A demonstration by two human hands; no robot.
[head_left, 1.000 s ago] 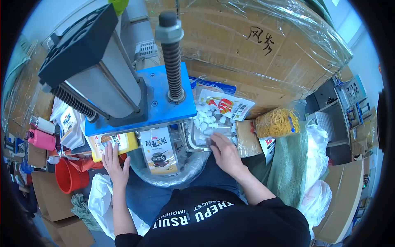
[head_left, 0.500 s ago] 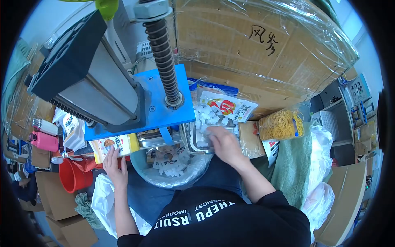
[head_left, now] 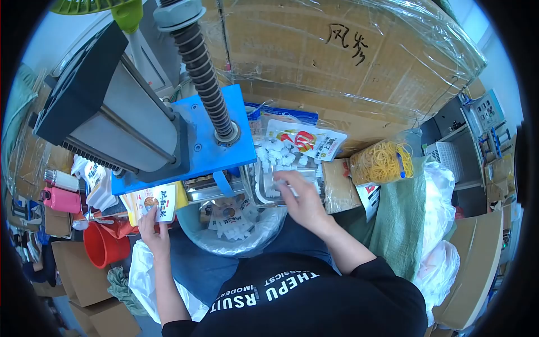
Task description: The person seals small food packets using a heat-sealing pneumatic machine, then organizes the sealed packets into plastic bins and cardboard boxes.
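Observation:
My left hand grips the lower edge of a white and yellow printed pouch, which lies at the front left of a blue-plated press. My right hand is over the near side of a clear tray holding many small white plastic caps. Its thumb and forefinger are bent towards each other; whatever is between them is too small to make out. Below, between my knees, a lined round bin holds several printed pouches with white spouts.
A white and red printed bag lies behind the caps. To the right are a bag of yellow rubber bands and a green woven sack. A large cardboard box stands behind. At left are a red bucket and a pink bottle.
My right hand has drawn slightly left and towards me over the tray, its fingers nearer the tray's left side. The left hand has shifted lower on the pouch. The head view has shifted slightly.

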